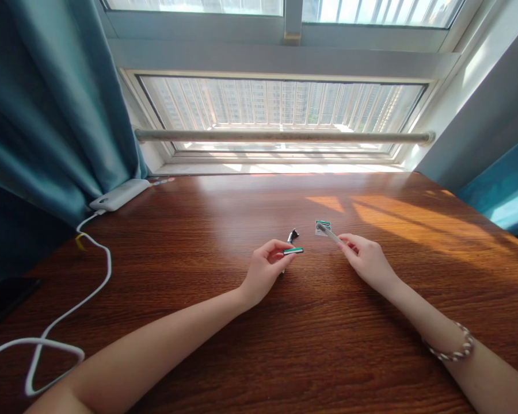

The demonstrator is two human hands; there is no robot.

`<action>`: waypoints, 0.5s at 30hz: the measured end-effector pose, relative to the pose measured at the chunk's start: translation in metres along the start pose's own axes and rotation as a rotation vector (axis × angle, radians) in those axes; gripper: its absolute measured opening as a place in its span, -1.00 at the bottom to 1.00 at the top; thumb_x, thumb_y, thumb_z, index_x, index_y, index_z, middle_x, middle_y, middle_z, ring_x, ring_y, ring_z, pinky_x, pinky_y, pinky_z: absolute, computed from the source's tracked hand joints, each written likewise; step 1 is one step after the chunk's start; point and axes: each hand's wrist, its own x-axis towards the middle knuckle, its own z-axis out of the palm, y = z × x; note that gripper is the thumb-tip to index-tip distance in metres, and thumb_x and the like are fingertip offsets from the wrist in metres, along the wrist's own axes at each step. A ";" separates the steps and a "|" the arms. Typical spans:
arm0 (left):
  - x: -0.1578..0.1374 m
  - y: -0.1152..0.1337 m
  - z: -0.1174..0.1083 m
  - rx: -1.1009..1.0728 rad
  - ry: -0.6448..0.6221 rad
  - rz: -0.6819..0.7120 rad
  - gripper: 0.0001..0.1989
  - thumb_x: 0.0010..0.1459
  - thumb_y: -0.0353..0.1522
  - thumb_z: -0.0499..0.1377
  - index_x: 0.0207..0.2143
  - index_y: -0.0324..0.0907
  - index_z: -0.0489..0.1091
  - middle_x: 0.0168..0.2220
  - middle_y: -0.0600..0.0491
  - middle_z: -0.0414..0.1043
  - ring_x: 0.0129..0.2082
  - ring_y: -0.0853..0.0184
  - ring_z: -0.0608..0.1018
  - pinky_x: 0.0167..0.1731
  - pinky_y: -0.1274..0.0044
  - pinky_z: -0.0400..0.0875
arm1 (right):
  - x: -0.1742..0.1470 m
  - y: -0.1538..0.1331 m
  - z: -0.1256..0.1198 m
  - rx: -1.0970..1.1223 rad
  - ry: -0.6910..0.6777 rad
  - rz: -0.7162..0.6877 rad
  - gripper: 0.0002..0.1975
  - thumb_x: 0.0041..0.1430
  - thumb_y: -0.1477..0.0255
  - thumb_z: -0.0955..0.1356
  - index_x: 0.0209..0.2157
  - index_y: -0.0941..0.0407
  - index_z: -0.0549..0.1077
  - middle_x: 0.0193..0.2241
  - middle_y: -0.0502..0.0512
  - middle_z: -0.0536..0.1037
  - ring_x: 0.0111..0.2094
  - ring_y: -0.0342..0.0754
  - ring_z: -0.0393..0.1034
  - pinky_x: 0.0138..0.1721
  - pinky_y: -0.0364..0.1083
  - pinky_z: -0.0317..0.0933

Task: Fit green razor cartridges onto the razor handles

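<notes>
My left hand (pixel 265 267) pinches a small razor blade cartridge (pixel 293 250) with a green strip between thumb and fingertips. Behind that hand is a razor handle (pixel 292 236) with a dark head end, its lower part mostly hidden by my fingers. My right hand (pixel 366 259) is closed on a slim pale toothbrush (pixel 331 234) with grey bristles, its head pointing up and left. The brush head overlaps a small clear and green blade case (pixel 323 223) on the table; whether they touch, I cannot tell.
The brown wooden table (pixel 224 345) reaches to a window with a horizontal rail (pixel 285 136). At the left lie a white power strip-like box (pixel 121 195) and its white cable (pixel 107 259), beside a blue curtain (pixel 60 103). A dark flat object (pixel 8 299) sits at the left edge.
</notes>
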 end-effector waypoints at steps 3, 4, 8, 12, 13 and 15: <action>0.003 -0.002 -0.001 0.009 0.014 0.002 -0.80 -0.07 -0.31 0.20 -0.37 -0.24 0.38 -0.34 0.01 0.44 -0.30 0.34 0.47 -0.23 0.50 0.33 | 0.000 0.003 0.002 0.091 -0.030 0.044 -0.65 0.07 0.34 0.24 -0.08 0.09 0.35 -0.52 -0.03 0.44 -0.64 -0.18 0.29 -0.49 -0.16 0.18; 0.004 -0.002 -0.001 0.009 0.016 -0.004 -0.79 -0.08 -0.30 0.21 -0.37 -0.23 0.39 -0.34 0.01 0.44 -0.30 0.34 0.47 -0.22 0.50 0.33 | -0.001 0.003 0.002 0.126 -0.056 0.047 -0.62 0.09 0.35 0.22 -0.03 0.08 0.31 -0.52 -0.04 0.44 -0.68 -0.20 0.28 -0.52 -0.16 0.18; 0.003 -0.002 0.000 0.011 -0.010 -0.034 -0.79 -0.09 -0.30 0.22 -0.38 -0.23 0.40 -0.38 0.03 0.45 -0.35 0.36 0.47 -0.29 0.54 0.33 | -0.006 -0.005 0.005 0.043 -0.104 -0.042 -0.62 0.10 0.36 0.21 -0.02 0.05 0.32 -0.53 -0.03 0.46 -0.60 -0.16 0.33 -0.47 -0.16 0.19; 0.000 -0.004 0.001 0.054 -0.030 -0.014 -0.79 -0.08 -0.30 0.21 -0.38 -0.23 0.39 -0.35 0.01 0.46 -0.31 0.35 0.47 -0.25 0.53 0.31 | -0.010 -0.014 0.008 -0.142 -0.140 -0.122 -0.64 0.09 0.37 0.22 -0.04 -0.01 0.34 -0.44 0.00 0.51 -0.46 -0.12 0.36 -0.41 -0.16 0.17; -0.001 -0.005 0.001 0.072 -0.038 -0.010 -0.79 -0.07 -0.30 0.21 -0.37 -0.23 0.39 -0.35 0.01 0.46 -0.31 0.35 0.46 -0.25 0.53 0.31 | -0.011 -0.015 0.009 -0.138 -0.165 -0.144 -0.63 0.10 0.38 0.21 -0.02 -0.01 0.33 -0.40 0.01 0.51 -0.44 -0.12 0.37 -0.39 -0.16 0.17; -0.001 -0.006 0.001 0.107 -0.055 -0.002 -0.78 -0.06 -0.29 0.19 -0.34 -0.23 0.39 -0.35 0.00 0.45 -0.33 0.35 0.46 -0.30 0.53 0.31 | -0.012 -0.017 0.011 -0.117 -0.199 -0.183 -0.63 0.11 0.40 0.20 -0.01 0.00 0.31 -0.37 0.02 0.50 -0.41 -0.13 0.36 -0.36 -0.17 0.17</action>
